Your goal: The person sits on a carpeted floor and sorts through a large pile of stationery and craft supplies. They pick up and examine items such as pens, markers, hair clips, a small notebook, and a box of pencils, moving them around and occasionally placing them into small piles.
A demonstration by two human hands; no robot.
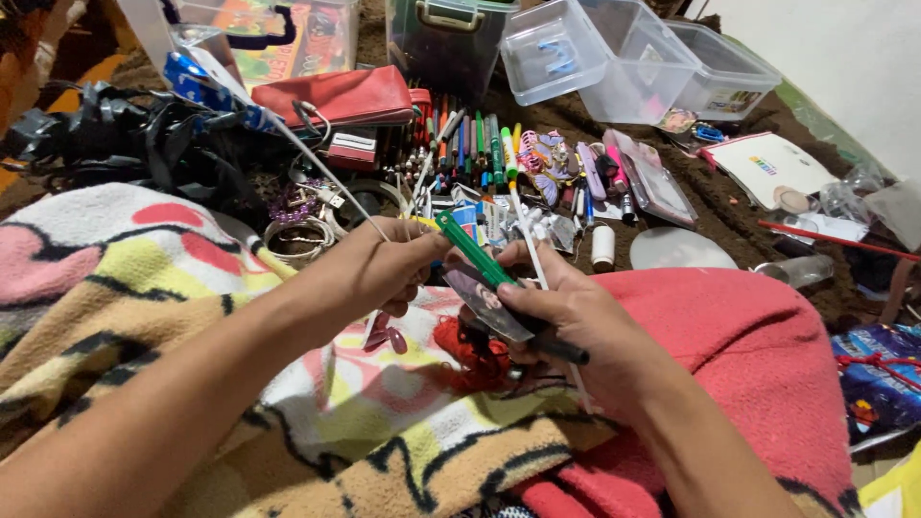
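Blanket [115,288] over lap, brown carpet [715,206] strewn with pens [480,144], plastic boxes [614,58]

Scene lit brightly and evenly from above front. Blanket [144,288] colours rendered saturated. Soft shadows cast under hands [384,269] onto blanket. Glare seen on clear plastic boxes [614,58] and white paper [767,168] at upper right. Top left corner left dim. Wide-angle stretching noted along edges. Forearms near lower edge slightly softened; centre kept sharp.

Dark brown rug [739,206] under scattered pens [480,144], clear tubs [614,58].
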